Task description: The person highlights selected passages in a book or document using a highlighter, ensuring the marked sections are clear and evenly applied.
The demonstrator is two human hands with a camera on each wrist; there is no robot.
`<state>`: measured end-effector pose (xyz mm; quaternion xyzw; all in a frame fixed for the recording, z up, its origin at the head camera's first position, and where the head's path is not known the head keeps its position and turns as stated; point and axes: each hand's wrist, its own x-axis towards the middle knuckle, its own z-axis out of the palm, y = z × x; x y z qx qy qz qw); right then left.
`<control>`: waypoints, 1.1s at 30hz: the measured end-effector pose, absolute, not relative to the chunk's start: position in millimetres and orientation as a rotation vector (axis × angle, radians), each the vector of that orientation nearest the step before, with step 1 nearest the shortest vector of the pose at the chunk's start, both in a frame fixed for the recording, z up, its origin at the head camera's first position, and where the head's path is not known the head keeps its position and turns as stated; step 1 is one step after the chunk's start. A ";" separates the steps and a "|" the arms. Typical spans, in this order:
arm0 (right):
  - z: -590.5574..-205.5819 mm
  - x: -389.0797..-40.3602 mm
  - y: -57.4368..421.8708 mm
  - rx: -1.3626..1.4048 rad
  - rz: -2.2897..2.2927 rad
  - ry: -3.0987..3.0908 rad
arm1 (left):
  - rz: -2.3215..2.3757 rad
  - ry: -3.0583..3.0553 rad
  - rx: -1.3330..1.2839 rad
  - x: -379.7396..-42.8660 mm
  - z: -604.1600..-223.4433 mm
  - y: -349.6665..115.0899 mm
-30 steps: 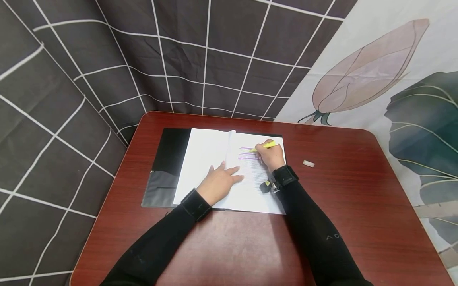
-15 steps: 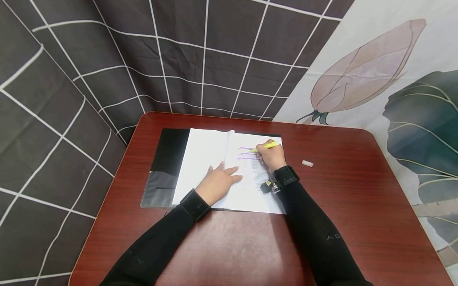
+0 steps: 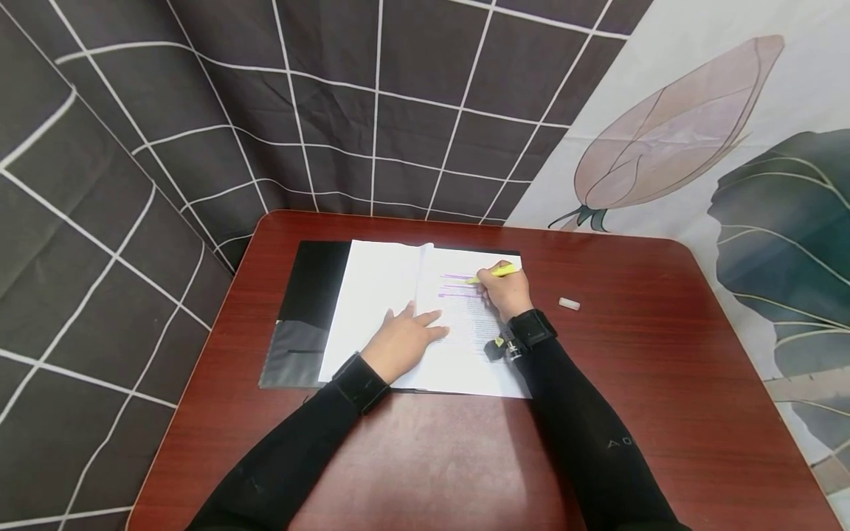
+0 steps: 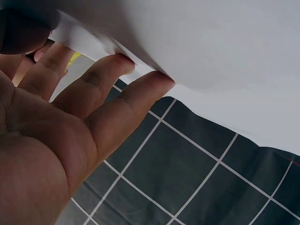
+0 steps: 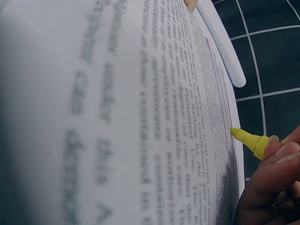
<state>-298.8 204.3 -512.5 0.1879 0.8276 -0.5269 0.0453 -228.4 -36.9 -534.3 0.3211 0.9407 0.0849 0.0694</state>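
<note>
Printed pages (image 3: 458, 354) lie open inside a black folder (image 3: 319, 276) on the table. Several purple lines mark the text near the top of the right page. My right hand (image 3: 510, 293) pinches a yellow highlighter (image 3: 505, 271). In the right wrist view the highlighter's (image 5: 248, 140) tip touches the page, or nearly so, beside the purple lines. My left hand (image 3: 398, 345) rests on the pages near the centre fold with fingers spread. The left wrist view shows that hand (image 4: 93, 108) from the palm side, its fingertips against the paper (image 4: 225, 56).
A small white cap-like piece (image 3: 569, 303) lies on the reddish-brown table (image 3: 637, 354), right of the folder. Dark grid-patterned cloth (image 3: 332, 88) hangs behind and to the left. A flower-printed cloth (image 3: 671, 147) hangs at the right.
The highlighter's tip has shifted very slightly to the right along the text line. The left hand stays in place on the pages; the whole view drifts a little.
</note>
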 end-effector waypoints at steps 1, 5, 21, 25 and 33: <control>-512.8 -298.7 204.8 0.578 -1.612 2.525 | 0.269 2.839 0.976 -230.2 -540.3 -37.1; -512.7 -299.2 206.4 0.595 -1.620 2.511 | 0.277 2.842 0.982 -227.7 -536.7 -37.9; -508.0 -290.2 210.2 0.579 -1.650 2.507 | 0.340 2.831 0.968 -227.7 -544.0 -39.3; -507.1 -289.1 211.6 0.589 -1.655 2.502 | 0.296 2.835 0.977 -226.4 -538.3 -38.4; -504.8 -288.6 216.4 0.556 -1.676 2.510 | 0.279 2.855 0.999 -226.3 -535.7 -38.1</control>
